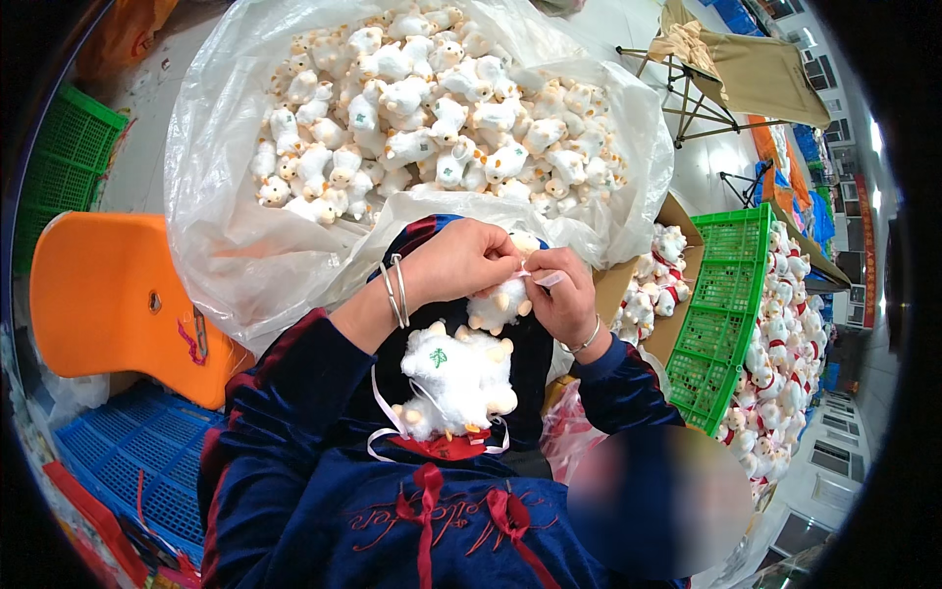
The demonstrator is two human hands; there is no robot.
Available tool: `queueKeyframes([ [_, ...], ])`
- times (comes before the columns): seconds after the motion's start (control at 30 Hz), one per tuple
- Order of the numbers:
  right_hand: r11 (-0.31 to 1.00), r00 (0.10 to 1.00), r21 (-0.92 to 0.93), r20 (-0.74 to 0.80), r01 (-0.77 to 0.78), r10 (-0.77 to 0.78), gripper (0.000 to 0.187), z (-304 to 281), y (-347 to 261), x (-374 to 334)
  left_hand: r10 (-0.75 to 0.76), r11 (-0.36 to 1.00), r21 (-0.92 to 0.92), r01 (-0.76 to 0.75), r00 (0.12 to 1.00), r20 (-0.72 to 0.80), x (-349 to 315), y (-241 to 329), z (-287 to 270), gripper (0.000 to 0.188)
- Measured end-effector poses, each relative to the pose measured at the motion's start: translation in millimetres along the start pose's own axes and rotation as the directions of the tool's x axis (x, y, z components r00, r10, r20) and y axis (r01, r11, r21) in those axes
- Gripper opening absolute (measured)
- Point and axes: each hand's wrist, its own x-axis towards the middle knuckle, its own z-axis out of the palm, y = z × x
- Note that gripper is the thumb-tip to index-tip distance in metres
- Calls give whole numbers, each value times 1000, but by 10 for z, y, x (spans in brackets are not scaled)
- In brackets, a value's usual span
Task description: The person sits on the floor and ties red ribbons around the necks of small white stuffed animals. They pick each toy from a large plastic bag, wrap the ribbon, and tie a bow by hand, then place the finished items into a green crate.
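Leftmost, a green plastic crate (61, 162) is seen on the floor, with an orange chair (118, 294) placed in front of it and a blue plastic crate (142, 461) set lower down. Next, a large translucent plastic sack (211, 226) is spread open, filled with a heap of white plush toys (402, 108), some marked with small green patches. In front of it, the left hand (481, 257) is held with thumb and fingers pinched together at the neck of a small plush animal (498, 304); whether ribbon or fur is caught there cannot be told. Two silvery bangles (395, 292) are worn on that wrist. Below, more fluffy plush animals (456, 378) are rested on the lap, with loose pale ribbons (384, 401) trailed beside them. The small plush animal is held upright between both hands, above those on the lap. By the right hand (564, 290), a thin white ribbon (551, 279) is gripped between thumb and fingers at the toy's neck. Farther right, plush toys with red trim (653, 285) are held in a cardboard box (693, 257), beside which a green slatted crate (726, 294) is stood. Beyond it, red-scarfed plush toys (785, 363) are piled, and a beige folding chair (770, 79) is placed farther back.
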Motion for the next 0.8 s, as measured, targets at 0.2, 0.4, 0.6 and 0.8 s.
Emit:
queueKeyframes([
  [0.2, 999, 1000, 34, -14, -2, 3, 29, 29, 35, -2, 62, 998, -23, -64, 995, -72, -16, -32, 28, 15],
  [0.4, 998, 999, 51, -32, -34, 36, 27, 60, 41, -49, 98, 994, 51, -94, 992, -78, -33, -14, 27, 18],
  [0.6, 995, 997, 73, -34, -68, 71, 25, 45, 17, -43, 225, 968, 144, -207, 967, -122, -39, -92, 70, 18],
  [0.8, 996, 997, 45, -13, -79, 79, 25, 3, -21, -10, 230, 968, 143, -206, 957, -179, -37, -107, 109, 19],
])
